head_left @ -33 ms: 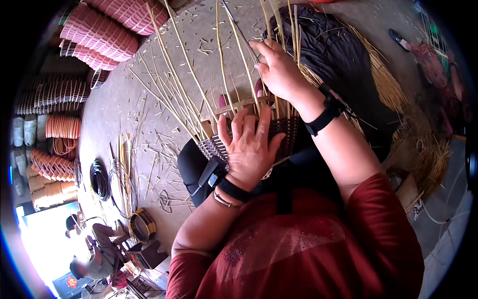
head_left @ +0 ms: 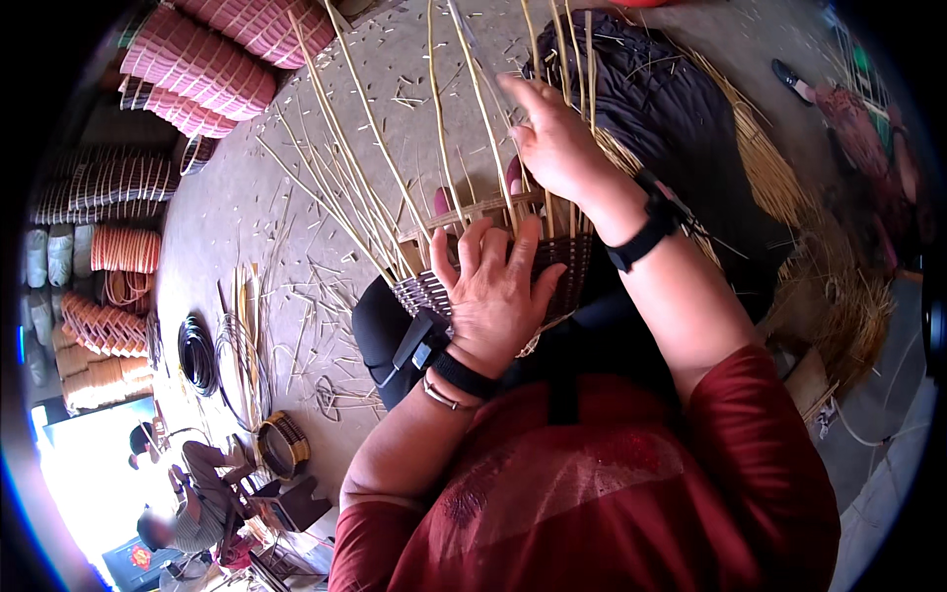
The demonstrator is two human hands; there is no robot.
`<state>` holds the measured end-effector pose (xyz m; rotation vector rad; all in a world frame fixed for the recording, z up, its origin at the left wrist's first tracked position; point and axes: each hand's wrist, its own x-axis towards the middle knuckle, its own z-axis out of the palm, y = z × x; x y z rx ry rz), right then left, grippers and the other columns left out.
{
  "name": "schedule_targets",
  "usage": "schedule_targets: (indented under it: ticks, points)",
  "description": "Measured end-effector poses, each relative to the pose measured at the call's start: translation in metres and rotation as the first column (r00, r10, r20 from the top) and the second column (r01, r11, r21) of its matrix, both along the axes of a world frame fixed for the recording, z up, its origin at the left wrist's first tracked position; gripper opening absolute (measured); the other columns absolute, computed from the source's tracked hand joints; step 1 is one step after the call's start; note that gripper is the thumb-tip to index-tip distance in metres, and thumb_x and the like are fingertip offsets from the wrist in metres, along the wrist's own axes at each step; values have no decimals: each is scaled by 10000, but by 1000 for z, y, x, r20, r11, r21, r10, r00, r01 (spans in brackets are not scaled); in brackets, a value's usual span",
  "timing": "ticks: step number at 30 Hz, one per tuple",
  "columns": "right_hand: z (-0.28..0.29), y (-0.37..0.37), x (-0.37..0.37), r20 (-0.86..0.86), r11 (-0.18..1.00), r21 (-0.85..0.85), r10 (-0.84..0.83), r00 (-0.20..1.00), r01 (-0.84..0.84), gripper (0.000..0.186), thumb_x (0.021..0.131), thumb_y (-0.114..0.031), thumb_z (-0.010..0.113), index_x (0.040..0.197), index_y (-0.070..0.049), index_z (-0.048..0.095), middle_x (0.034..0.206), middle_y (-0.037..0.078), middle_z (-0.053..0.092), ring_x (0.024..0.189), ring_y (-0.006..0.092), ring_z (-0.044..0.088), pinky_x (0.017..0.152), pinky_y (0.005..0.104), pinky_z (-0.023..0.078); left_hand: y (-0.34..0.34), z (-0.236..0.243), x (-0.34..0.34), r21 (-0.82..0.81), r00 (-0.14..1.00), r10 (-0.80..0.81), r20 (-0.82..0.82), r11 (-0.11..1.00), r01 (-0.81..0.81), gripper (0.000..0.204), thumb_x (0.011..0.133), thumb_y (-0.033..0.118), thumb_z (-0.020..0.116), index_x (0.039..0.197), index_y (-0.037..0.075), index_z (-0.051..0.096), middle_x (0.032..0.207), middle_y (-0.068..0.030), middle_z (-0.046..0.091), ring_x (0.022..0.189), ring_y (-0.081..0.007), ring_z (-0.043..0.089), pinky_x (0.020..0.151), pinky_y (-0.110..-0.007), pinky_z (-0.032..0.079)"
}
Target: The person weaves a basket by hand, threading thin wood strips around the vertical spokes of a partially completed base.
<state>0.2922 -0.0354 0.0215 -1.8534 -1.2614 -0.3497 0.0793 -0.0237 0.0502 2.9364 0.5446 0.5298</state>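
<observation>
A partly woven basket [head_left: 574, 268] of dark strands rests on my lap, with long pale upright stakes [head_left: 437, 94] fanning out from it. My left hand [head_left: 490, 291] lies on the weave with its fingers spread, covering the middle of it. Just beyond its fingertips a flat wooden strip [head_left: 473, 210] runs crosswise among the stakes. Above and to the right, my right hand [head_left: 562, 148] is raised beside the stakes, fingers closed on a thin weaving strand [head_left: 478, 47]. That strand slants up to the far left and is blurred by motion.
Dark cloth [head_left: 681, 118] covers a straw bundle [head_left: 769, 163] at the right. Coiled black strands [head_left: 196, 355] and a small round basket [head_left: 283, 446] lie left. Pink woven baskets [head_left: 197, 74] are stacked far left. A seated person [head_left: 197, 503] is at lower left, another person [head_left: 858, 138] far right.
My right hand has shifted very slightly and the strand in it has moved a little to the right, now blurred. My left hand and the basket stay in place.
</observation>
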Motion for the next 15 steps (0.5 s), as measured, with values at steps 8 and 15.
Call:
schedule_targets:
  ticks: [8, 15]
  points:
    - [-38, -158, -42, -912, 906, 271, 350, -213, 325, 342, 1079, -166, 509, 1395, -41, 545, 955, 27, 615, 888, 138, 629, 798, 291, 506, -4, -3, 14, 58, 986, -104, 132, 994, 97, 597, 761, 224, 779, 1339, 243, 632, 1438, -88, 467, 1442, -331, 360, 1172, -684, 125]
    - [-34, -34, 14, -601, 980, 103, 196, 774, -168, 373, 1059, -107, 524, 1425, -48, 565, 1407, 51, 583, 1212, 142, 597, 1027, 291, 468, -22, -24, 52, 232, 987, -124, -104, 962, 146, 409, 846, 177, 605, 1227, 39, 658, 1255, -89, 549, 1351, -274, 419, 1189, -674, 190]
